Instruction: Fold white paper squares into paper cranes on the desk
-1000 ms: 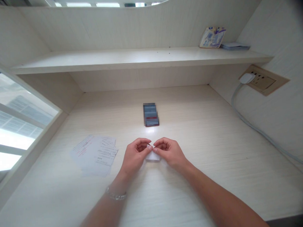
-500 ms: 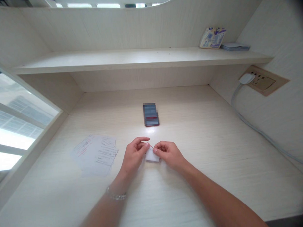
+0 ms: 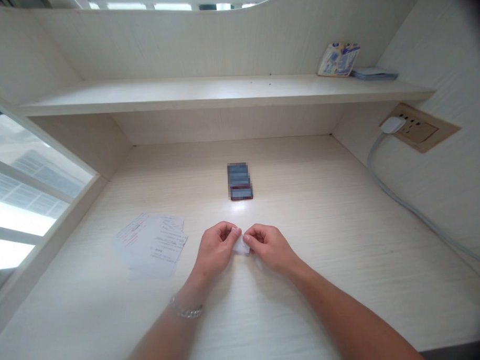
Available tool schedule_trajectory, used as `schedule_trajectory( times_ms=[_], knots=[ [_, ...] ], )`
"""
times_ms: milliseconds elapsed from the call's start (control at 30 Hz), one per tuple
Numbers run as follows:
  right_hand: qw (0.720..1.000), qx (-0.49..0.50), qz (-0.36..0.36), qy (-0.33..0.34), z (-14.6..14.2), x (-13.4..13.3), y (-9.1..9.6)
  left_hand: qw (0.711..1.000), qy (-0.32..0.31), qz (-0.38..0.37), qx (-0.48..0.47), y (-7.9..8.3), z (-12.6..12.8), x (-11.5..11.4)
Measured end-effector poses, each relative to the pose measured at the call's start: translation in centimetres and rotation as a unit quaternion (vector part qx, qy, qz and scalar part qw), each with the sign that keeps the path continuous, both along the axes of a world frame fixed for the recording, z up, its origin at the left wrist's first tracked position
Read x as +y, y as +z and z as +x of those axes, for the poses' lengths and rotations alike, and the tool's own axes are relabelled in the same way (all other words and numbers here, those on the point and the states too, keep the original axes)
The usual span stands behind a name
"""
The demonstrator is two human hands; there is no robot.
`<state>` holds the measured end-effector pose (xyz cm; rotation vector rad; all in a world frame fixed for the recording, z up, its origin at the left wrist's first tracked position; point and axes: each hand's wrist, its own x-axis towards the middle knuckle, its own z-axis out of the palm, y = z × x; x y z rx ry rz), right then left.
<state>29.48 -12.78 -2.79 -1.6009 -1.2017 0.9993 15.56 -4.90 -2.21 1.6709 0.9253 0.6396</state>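
Note:
A small piece of white paper is pinched between my two hands, close above the desk. My left hand grips its left side with thumb and curled fingers, and a bracelet circles that wrist. From the right, my right hand holds the other side between thumb and bent fingers. The fingers cover most of the paper's upper part. Just beyond the hands lies a dark, pixelated rectangular object; its kind cannot be made out.
Overlapping sheets of paper with handwriting lie to the left on the pale desk. At the right wall, a white plug with a grey cable sits in a socket plate. A shelf above bears a printed packet.
My left index finger has curled in, and the left hand now closes more tightly on the paper. Less of the paper shows. The right hand has barely moved.

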Motion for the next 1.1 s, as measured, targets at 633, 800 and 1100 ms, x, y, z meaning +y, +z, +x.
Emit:
schedule_trajectory(
  times_ms=[633, 800, 1100],
  knots=[
    [0.99, 0.142, -0.011, 0.013, 0.57, 0.23, 0.33, 0.999, 0.041, -0.024, -0.024, 0.17, -0.36, 0.52],
    [0.992, 0.122, -0.006, 0.007, 0.56, 0.25, 0.16, 0.998, 0.045, -0.028, -0.022, 0.21, -0.29, 0.44],
    [0.999, 0.035, 0.005, -0.008, 0.44, -0.08, 0.47, 0.987, 0.04, -0.131, -0.086, 0.15, -0.18, 0.44]
  ],
)
